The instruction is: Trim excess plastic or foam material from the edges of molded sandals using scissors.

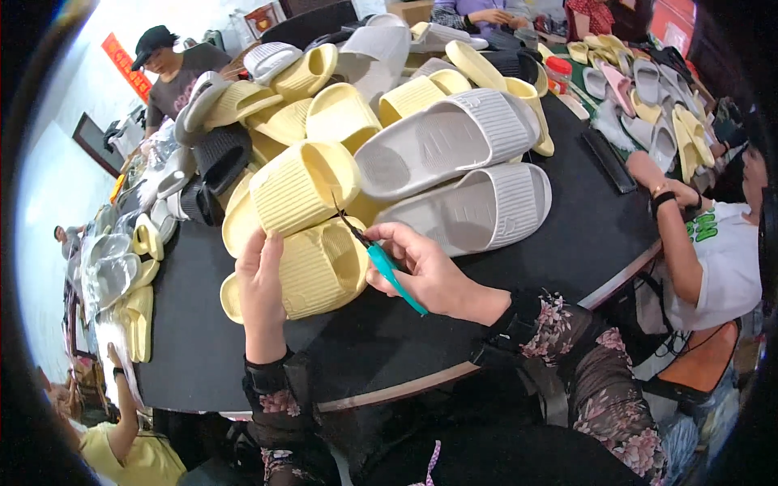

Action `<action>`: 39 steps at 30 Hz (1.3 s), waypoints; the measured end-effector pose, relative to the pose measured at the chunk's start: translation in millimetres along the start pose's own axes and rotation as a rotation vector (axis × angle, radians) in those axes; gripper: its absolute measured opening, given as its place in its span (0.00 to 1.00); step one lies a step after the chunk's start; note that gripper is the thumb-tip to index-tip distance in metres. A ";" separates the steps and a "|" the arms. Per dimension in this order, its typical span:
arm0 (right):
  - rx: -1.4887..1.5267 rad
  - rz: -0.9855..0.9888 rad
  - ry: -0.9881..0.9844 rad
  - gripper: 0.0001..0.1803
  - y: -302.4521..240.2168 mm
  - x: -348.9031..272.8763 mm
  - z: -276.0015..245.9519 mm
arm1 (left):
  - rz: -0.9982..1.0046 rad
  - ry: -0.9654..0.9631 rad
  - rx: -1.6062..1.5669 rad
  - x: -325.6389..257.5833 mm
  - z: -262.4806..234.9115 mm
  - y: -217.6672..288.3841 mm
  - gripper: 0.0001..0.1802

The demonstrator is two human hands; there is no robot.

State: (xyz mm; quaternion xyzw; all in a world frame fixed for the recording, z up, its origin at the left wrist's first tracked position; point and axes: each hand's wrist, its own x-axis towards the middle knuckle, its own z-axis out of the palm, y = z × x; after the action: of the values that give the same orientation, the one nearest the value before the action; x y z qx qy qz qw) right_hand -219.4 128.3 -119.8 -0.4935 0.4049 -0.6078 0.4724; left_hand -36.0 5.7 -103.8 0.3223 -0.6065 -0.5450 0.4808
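Observation:
My left hand (pixel 263 296) grips a pair of yellow slide slippers at their left side, its thumb on the ribbed straps and its other fingers mostly hidden. The upper yellow slide (pixel 296 190) lies alongside the lower yellow slide (pixel 320 267). In my right hand (pixel 425 271) is a pair of small snips (pixel 393 279) with a teal handle. Their dark, thin tips point up at the strap edge between the two slides; whether they touch it I cannot tell. Just beyond my right hand lie two grey slides, a nearer one (pixel 478 211) and a farther one (pixel 442 142).
A heap of yellow, grey and black slides (pixel 340 113) covers the far half of the black table (pixel 356 348). A black tray-like strip (pixel 608 162) lies at the right edge, near a red-lidded jar (pixel 558 73). Other people work around at the left, right and back.

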 end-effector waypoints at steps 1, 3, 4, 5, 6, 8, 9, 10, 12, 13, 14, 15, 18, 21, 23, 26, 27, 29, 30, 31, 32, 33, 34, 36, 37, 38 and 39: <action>0.053 0.012 -0.001 0.24 -2.8 -0.4 -0.5 | -0.005 -0.045 -0.016 -0.9 -2.4 -2.5 0.17; 0.106 0.038 0.003 0.24 -5.9 -1.2 -1.5 | -0.042 -0.077 -0.074 -3.3 -3.3 1.0 0.17; 0.082 0.041 -0.009 0.25 -7.1 -1.7 -2.2 | -0.063 -0.104 -0.130 -5.2 -3.3 1.5 0.18; 0.058 0.043 -0.022 0.26 -7.0 -1.6 -3.0 | -0.096 -0.116 -0.155 -5.8 -8.7 -3.2 0.19; 0.058 0.055 -0.018 0.26 -5.1 -1.2 -3.6 | -0.108 -0.116 -0.159 -7.3 -8.9 -5.1 0.19; -0.032 0.076 -0.039 0.26 -2.7 0.1 -4.1 | -0.111 -0.133 -0.218 -9.6 -7.6 -3.2 0.22; -0.034 0.082 -0.040 0.26 -1.6 0.9 -4.2 | -0.136 -0.170 -0.250 -9.0 -10.8 -3.0 0.22; -0.010 0.096 -0.041 0.26 -0.7 1.7 -4.1 | -0.139 -0.167 -0.254 -9.4 -11.5 -3.4 0.22; 0.013 0.110 -0.045 0.26 1.6 1.5 -4.1 | -0.150 -0.171 -0.249 -10.4 -13.1 -3.9 0.22; 0.010 0.106 -0.028 0.25 3.8 1.4 -4.0 | -0.139 -0.182 -0.255 -10.6 -15.5 -6.9 0.22; 0.007 0.101 -0.012 0.25 5.0 1.2 -3.6 | -0.137 -0.179 -0.255 -11.5 -15.4 -5.7 0.22; 0.005 0.101 -0.016 0.25 6.1 0.6 -2.6 | -0.118 -0.160 -0.215 -12.7 -14.4 -4.1 0.22; -0.050 0.079 -0.047 0.26 8.6 -3.0 1.3 | -0.084 -0.111 -0.205 -15.6 -11.8 -0.9 0.23; -0.085 0.120 -0.086 0.26 3.6 -8.4 2.6 | -0.036 -0.052 -0.219 -15.5 -6.8 -0.7 0.24; -0.173 0.120 -0.113 0.26 1.2 -10.5 1.1 | 0.000 -0.009 -0.159 -13.0 -8.8 -5.7 0.26; -0.314 0.109 -0.136 0.25 0.9 -11.1 1.5 | 0.044 0.016 -0.197 -12.6 -7.7 -6.7 0.27; -0.389 0.076 -0.126 0.24 3.2 -11.6 1.9 | 0.047 0.019 -0.196 -12.5 -7.3 -5.9 0.27; -0.464 0.040 -0.116 0.23 6.5 -10.5 1.5 | 0.095 0.045 -0.157 -12.2 -5.3 -3.3 0.27; -0.474 0.053 -0.110 0.22 7.9 -10.5 0.4 | 0.096 0.046 -0.159 -13.4 -2.1 -0.9 0.27; -0.484 0.066 -0.104 0.21 8.4 -10.3 -0.7 | 0.119 0.063 -0.138 -14.7 1.7 2.7 0.26; -0.487 0.065 -0.103 0.21 7.9 -10.1 -1.7 | 0.141 0.078 -0.117 -15.1 4.1 4.2 0.25; -0.532 0.070 -0.108 0.21 7.4 -10.3 -2.0 | 0.142 0.079 -0.119 -15.7 3.8 3.5 0.25; -0.577 0.075 -0.113 0.20 6.5 -10.5 -2.3 | 0.137 0.065 -0.105 -16.1 3.2 3.2 0.25; -0.591 0.072 -0.115 0.21 3.9 -10.4 -1.3 | 0.142 0.051 -0.091 -17.3 2.7 4.2 0.25; -0.602 0.070 -0.117 0.21 2.4 -10.0 -0.1 | 0.132 0.052 -0.073 -19.0 3.3 4.5 0.26; -0.605 0.060 -0.118 0.21 2.8 -11.1 1.0 | 0.124 0.054 -0.055 -21.2 4.0 4.4 0.26; -0.624 0.029 -0.112 0.22 5.5 -11.9 0.9 | 0.110 0.059 -0.080 -22.9 4.6 1.0 0.26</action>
State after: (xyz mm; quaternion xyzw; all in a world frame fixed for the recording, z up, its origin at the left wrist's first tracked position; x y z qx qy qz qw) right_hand -216.7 138.6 -127.6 -0.6415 0.5523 -0.4191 0.3282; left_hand -32.7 28.5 -107.9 0.2851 -0.5863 -0.5320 0.5403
